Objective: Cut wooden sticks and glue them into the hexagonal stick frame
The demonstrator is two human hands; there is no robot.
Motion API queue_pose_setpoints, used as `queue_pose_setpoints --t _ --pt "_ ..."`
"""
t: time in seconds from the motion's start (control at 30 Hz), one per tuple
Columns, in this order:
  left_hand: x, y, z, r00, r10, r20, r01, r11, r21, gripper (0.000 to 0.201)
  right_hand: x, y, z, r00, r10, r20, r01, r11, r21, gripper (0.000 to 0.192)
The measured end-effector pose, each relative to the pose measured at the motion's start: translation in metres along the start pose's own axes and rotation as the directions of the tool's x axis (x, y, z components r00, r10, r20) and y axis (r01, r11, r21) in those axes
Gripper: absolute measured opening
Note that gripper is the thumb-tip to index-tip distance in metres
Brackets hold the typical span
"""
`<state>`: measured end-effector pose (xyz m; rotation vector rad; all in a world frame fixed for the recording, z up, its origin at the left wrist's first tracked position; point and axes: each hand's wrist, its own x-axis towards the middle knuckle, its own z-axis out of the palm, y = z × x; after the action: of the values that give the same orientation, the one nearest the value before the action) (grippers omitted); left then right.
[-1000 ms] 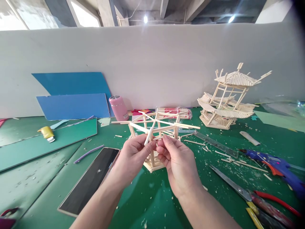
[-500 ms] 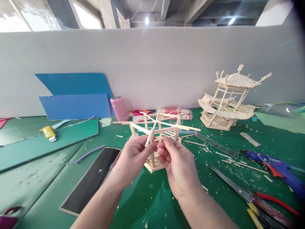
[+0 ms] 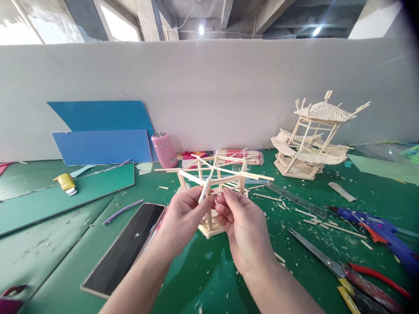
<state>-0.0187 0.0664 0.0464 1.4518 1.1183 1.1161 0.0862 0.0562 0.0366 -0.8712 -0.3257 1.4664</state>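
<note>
A frame of pale wooden sticks stands in front of me, with crossed sticks fanning out over its top and a stick base below. My left hand pinches the frame near the front post, its thumb by the end of a slanting stick. My right hand is closed on a short wooden stick that lies level between the two hands, against the frame's front. The fingertips of both hands nearly meet there. My fingers hide part of the front post and the stick's right end.
On the right lie scissors, a blue glue gun, a clear ruler and loose sticks. Behind them stands a stick pavilion. To the left are a phone, a yellow tube and a pink flask.
Hardly anything differs. The view has shifted very slightly, while both hands keep their grip at the same spot on the frame.
</note>
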Motion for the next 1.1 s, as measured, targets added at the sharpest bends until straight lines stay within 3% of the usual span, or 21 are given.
queue_pose_setpoints --t 0.43,0.7,0.83,1.1 --pt "0.001 -0.003 -0.001 0.999 0.016 0.034 -0.015 1.000 -0.019 0.011 -0.001 0.001 -0.003 1.000 -0.011 -0.010 0.011 1.000 0.003 0.016" --pt "-0.003 -0.013 0.002 0.997 0.074 0.008 -0.074 0.992 0.105 0.014 0.000 0.006 -0.010 1.000 0.000 -0.019 -0.001 1.000 -0.016 0.018" --pt "-0.006 -0.021 0.006 0.994 0.088 0.060 -0.094 0.991 0.098 0.017 0.001 0.011 -0.019 0.999 0.005 -0.049 -0.007 0.999 -0.040 0.019" --pt "-0.010 -0.031 0.008 0.997 0.043 0.064 -0.048 0.996 0.074 0.020 0.000 0.014 -0.027 0.999 0.013 -0.036 -0.015 0.999 -0.043 0.016"
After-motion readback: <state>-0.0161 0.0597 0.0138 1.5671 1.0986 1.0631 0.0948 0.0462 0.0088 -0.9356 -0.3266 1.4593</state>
